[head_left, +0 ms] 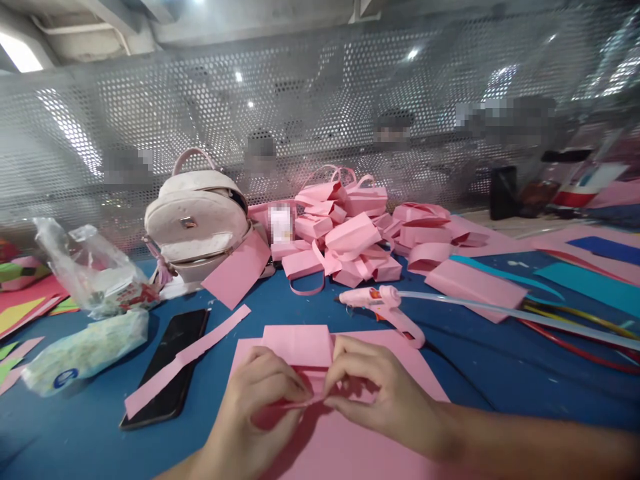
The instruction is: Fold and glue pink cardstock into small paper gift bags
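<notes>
A folded pink paper box [297, 343] stands between my hands, its near edge turned toward me. My left hand [265, 400] pinches the left part of that near edge, thumb below and fingers above. From the right, my right hand [373, 390] pinches the same edge, its fingertips close to the left ones. Part of the box is hidden behind my fingers. Under it lies a large pink paper sheet [360, 440]. Just beyond my right hand a pink glue gun [383, 307] rests on its side, a long clear glue stick in its back end.
Behind are a heap of pink paper boxes [350, 233] and a white backpack [197, 213]. At left lie a black phone [173, 360] under a pink paper strip [220, 340], a tissue pack [90, 350] and a plastic bag [100, 273]. Blue paper [595, 283] lies at right.
</notes>
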### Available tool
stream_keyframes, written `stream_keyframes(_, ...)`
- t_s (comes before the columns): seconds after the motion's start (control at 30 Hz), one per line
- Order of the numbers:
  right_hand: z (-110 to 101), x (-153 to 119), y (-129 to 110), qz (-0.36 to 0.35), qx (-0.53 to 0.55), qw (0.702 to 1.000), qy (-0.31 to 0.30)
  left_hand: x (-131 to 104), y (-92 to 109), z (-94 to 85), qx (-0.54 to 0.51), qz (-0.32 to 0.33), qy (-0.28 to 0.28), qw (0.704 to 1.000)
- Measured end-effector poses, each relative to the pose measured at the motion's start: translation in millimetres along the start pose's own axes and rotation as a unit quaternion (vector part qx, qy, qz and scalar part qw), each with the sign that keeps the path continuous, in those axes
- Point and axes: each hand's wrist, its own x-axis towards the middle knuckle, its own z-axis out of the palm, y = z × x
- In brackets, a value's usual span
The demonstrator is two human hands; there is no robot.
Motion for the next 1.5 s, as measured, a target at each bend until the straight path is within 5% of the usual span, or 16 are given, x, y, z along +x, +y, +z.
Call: stream_keyframes(1.5, 5.7, -1.2, -1.5, -0.034, 0.009, 0.999, 0.016, -1.7, 6.3, 5.0, -0.061, -0.007, 0.023, 0.998)
